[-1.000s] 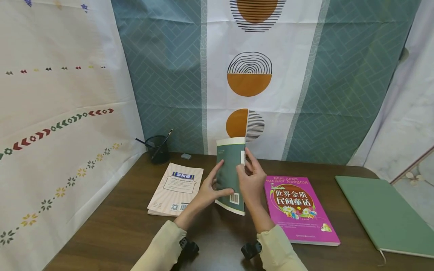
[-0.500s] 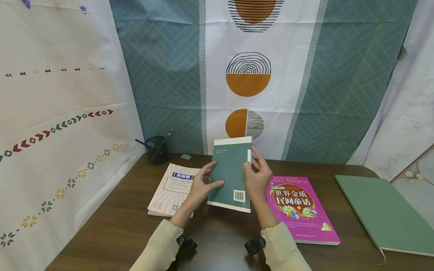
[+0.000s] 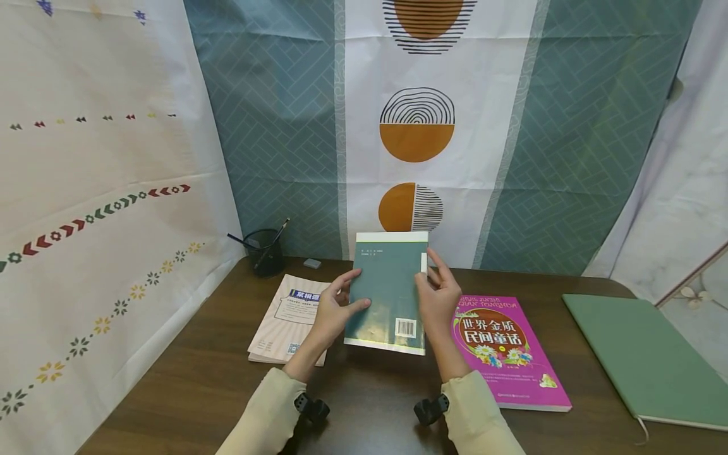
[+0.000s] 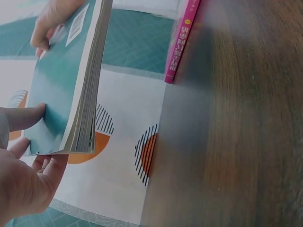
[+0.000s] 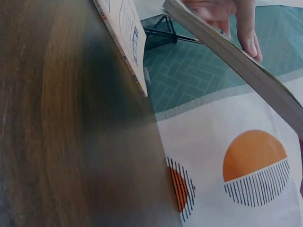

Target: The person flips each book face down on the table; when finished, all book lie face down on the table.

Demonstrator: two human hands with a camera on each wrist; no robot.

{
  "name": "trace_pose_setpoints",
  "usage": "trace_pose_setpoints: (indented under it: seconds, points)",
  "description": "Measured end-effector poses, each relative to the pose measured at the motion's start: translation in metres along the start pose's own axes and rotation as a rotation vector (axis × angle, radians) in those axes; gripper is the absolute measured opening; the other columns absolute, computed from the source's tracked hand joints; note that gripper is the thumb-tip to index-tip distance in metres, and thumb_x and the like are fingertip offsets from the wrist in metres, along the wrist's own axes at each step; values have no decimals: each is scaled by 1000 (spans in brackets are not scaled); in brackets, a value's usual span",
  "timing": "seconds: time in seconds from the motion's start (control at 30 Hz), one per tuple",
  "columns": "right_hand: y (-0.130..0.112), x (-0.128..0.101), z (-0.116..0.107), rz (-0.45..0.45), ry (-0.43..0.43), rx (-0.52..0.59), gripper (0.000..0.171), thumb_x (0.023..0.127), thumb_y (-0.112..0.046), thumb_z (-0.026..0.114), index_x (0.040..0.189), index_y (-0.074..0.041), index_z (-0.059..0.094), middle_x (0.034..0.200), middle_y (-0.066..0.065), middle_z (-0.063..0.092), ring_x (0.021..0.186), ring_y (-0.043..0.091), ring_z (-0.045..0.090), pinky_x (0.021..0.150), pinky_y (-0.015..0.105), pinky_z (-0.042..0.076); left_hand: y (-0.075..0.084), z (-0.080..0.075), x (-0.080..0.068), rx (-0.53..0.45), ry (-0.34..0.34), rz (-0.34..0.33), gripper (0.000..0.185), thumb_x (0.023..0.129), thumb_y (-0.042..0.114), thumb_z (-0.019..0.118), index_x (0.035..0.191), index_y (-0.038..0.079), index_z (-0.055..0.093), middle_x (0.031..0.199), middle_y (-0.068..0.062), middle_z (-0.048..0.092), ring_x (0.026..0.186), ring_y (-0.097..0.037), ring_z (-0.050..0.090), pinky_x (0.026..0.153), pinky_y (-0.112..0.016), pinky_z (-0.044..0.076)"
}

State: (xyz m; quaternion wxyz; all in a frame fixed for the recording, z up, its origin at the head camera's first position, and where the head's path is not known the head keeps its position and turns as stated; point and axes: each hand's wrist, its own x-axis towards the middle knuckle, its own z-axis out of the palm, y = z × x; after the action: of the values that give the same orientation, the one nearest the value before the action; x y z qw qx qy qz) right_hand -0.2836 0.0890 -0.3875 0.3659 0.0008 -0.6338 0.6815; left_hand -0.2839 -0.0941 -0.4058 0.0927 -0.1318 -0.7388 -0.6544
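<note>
A green paperback book (image 3: 387, 287), its barcoded back cover facing me, is held up over the table by both hands. My left hand (image 3: 334, 308) grips its left edge, thumb on the cover and fingers around the side. On the opposite edge my right hand (image 3: 439, 302) pinches the book near a white label, its thumb at the cover. The left wrist view shows the page block (image 4: 90, 90) along the book's bottom, the covers closed together. From the right wrist, the book's page edge (image 5: 241, 64) runs diagonally, with the left hand's fingers (image 5: 245, 28) behind it.
A cream book (image 3: 284, 322) lies on the table at left, a pink book (image 3: 506, 354) at right. Farther right rests a green notebook (image 3: 648, 360). A black mesh pen holder (image 3: 266, 256) and a grey eraser (image 3: 311, 263) stand near the back edge.
The green book has turned from a slanted angle to face me squarely. My hands have spread apart with it, the left moving leftward and the right rightward.
</note>
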Motion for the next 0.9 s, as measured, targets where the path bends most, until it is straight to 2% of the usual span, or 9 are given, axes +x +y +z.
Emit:
trace_pose_setpoints:
  seconds: [0.1,0.17,0.27,0.33,0.47,0.6,0.73,0.9]
  points:
    - [0,-2,0,-28,-18,-31,48,83,6,56,127,-8,65,101,27,72,64,-10,58,50,10,37,0,-1,0,-5,16,-4,60,80,-5,73,136,6,54,119,-24,58,84,-20,63,68,-25,53]
    - [-5,-5,0,-59,-41,-65,47,83,8,56,128,-4,64,98,28,72,61,-9,54,52,10,37,1,-1,-1,-4,31,0,59,80,-5,72,135,6,55,127,-23,56,97,-28,66,72,-31,57]
    - [-15,-10,1,-93,-67,-100,45,83,10,55,127,2,62,93,30,71,56,-6,46,50,11,33,1,-1,-2,-6,43,9,56,82,-6,70,135,4,54,138,-22,52,115,-39,61,78,-42,59]
    - [-19,-11,1,-108,-69,-108,44,82,10,55,125,6,62,92,32,70,56,-7,46,50,11,33,0,-1,-1,-2,40,16,56,82,-6,70,135,4,54,141,-22,51,119,-41,59,81,-45,58]
    - [-5,-5,-1,-70,-76,-125,45,83,8,58,126,-2,64,95,27,73,58,-10,51,52,9,37,-3,0,0,6,35,21,55,82,-6,70,135,3,54,138,-23,53,108,-36,64,76,-40,59]
    - [12,2,-4,-30,-109,-146,46,84,2,63,128,-10,64,98,23,74,64,-11,56,59,8,44,-4,1,0,21,36,21,55,82,-5,71,134,2,55,137,-22,54,99,-31,64,73,-34,58]
    - [20,6,-7,15,-150,-164,48,83,0,66,129,-9,62,97,24,73,67,-11,59,65,8,47,-7,0,1,33,34,2,56,81,-6,72,133,3,56,134,-21,55,93,-28,64,74,-35,58]
    - [27,11,-13,107,-216,-213,49,84,-2,68,131,-11,60,96,23,73,70,-5,58,67,11,48,-12,0,0,50,-1,-9,57,80,-8,71,134,1,54,120,-25,60,86,-19,63,70,-28,57]
